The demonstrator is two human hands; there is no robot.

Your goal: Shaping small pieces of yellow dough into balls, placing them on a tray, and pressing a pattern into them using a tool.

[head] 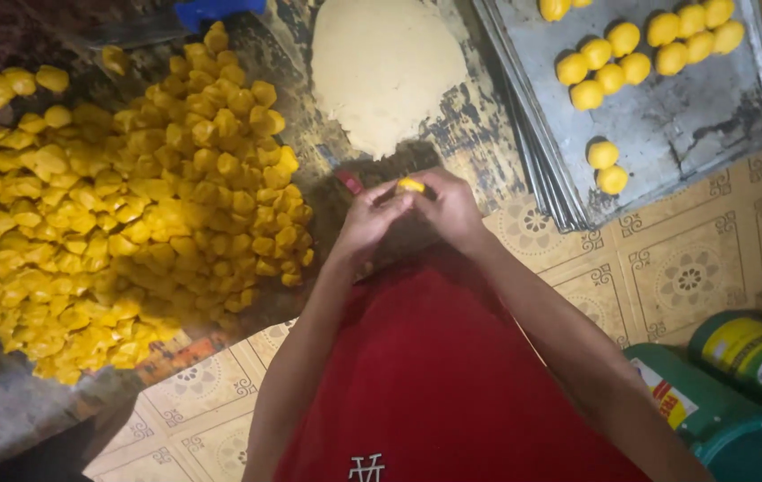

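The person wears a plain red garment point(434, 375) with a small white emblem at its lower hem; 2 forearms are bare, no sleeves.

Small home food-making spot, floor-level: patterned beige floor tiles point(684, 277), heap of yellow cut dough pieces point(131, 205), pale flour mound point(385, 67), stacked grey metal baking trays point(666, 134) lined with yellow dough balls point(613, 67).

My left hand point(367, 219) and right hand point(448, 207) meet over my red lap, fingers point(396, 203) pinching a small yellow piece point(411, 186). A yellow heap point(122, 196) covers the counter point(479, 152); beyond it lies what looks like pale dough point(385, 67), beside a tray point(693, 134) of yellow balls point(608, 76).
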